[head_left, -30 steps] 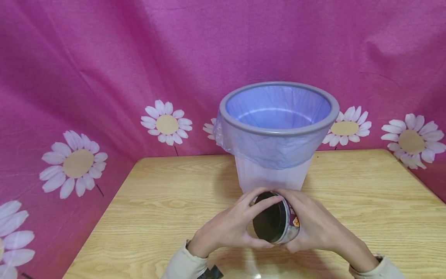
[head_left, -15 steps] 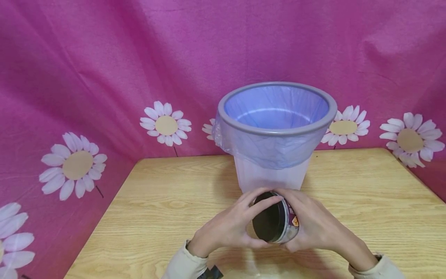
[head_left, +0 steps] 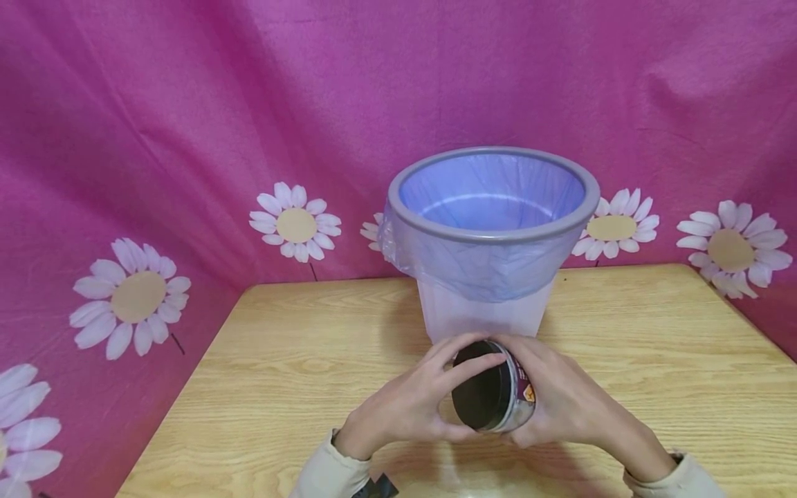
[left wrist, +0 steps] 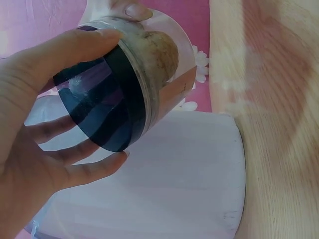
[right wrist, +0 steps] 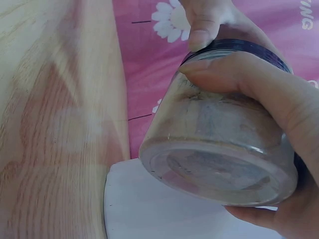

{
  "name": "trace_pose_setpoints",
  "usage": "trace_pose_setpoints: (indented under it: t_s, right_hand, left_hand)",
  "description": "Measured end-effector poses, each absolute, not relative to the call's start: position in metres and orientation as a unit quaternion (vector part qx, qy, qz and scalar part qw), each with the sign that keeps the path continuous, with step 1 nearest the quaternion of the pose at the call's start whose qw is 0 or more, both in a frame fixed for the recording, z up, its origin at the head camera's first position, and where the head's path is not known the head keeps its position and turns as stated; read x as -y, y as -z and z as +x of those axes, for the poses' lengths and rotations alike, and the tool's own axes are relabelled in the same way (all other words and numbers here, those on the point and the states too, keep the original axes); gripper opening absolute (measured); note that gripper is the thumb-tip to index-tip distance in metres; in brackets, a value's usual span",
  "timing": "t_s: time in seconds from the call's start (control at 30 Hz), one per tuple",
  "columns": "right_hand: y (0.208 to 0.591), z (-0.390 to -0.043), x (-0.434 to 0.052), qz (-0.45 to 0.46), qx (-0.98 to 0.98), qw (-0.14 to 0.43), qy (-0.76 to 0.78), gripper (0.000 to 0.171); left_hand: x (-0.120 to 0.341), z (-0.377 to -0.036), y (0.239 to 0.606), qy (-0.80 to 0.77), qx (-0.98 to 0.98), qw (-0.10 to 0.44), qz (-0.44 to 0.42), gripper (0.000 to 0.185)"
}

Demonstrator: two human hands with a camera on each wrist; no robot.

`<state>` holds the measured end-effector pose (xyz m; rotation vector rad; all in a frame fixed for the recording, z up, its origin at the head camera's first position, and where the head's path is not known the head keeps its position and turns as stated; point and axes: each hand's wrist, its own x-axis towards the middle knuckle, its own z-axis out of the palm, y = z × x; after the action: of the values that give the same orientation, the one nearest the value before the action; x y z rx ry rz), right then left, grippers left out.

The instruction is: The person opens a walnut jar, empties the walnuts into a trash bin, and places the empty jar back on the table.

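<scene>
Between both hands, above the table, a clear jar (right wrist: pixel 214 124) with a dark screw lid (head_left: pixel 481 387) is tilted so that the lid faces left. My left hand (head_left: pixel 420 394) grips the lid with thumb and fingers spread around its edge. My right hand (head_left: pixel 563 394) holds the jar's body near the lid. In the left wrist view a brownish lump or residue (left wrist: pixel 162 55) shows through the clear wall, and a label wraps part of it. The jar's flat base faces the right wrist camera. The lid sits on the jar.
Behind the hands a white bin (head_left: pixel 486 311) lined with a thin bluish bag (head_left: pixel 492 270) stands on the wooden table (head_left: pixel 299 360); its grey rim (head_left: pixel 492 235) is wide. A small dark object (head_left: pixel 378 487) lies by the left sleeve. A pink flowered cloth (head_left: pixel 349 90) hangs behind.
Both hands keep almost the same hold on the jar and its lid. The view shifts very slightly; the bin and cloth stand as before.
</scene>
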<state>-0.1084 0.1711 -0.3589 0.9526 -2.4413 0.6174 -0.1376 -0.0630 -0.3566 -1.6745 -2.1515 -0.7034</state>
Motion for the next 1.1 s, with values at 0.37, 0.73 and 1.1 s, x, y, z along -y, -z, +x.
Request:
trace_pose_setpoints:
  t_s: [0.37,0.73,1.1]
  right_hand:
    - [0.3568,-0.1089,-0.1715,0.349,0.881,0.216,-0.234,0.112]
    - [0.3572,-0.1084,-0.1716,0.348,0.883,0.212,-0.233,0.11]
    - [0.3574,-0.1085,-0.1707,0.348,0.884,0.216,-0.224,0.108]
  left_hand:
    - [0.0612,-0.1382,0.3584,0.248,0.76,0.153,-0.581,0.099]
    - [0.0626,-0.1379,0.3574,0.26,0.76,0.143,-0.579,0.097]
    - [0.0627,-0.1378,0.3561,0.246,0.757,0.162,-0.584,0.093]
